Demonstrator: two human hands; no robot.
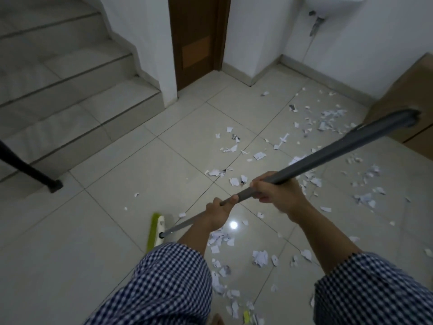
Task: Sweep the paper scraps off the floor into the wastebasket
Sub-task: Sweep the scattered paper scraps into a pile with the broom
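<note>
A broom with a long grey handle (339, 148) runs from the upper right down to its green and white head (157, 231), which rests on the tiled floor at the lower left. My left hand (219, 213) grips the handle low down. My right hand (274, 191) grips it a little higher. White paper scraps (260, 256) lie scattered over the tiles, thickest on the right (328, 120) and near my feet (225, 270). No wastebasket is in view.
A tiled staircase (70, 78) rises at the left with a black railing post (35, 174) at its foot. A brown door (196, 38) stands at the back. A white basin (332, 5) hangs on the far wall. A brown cabinet (407, 97) sits at the right.
</note>
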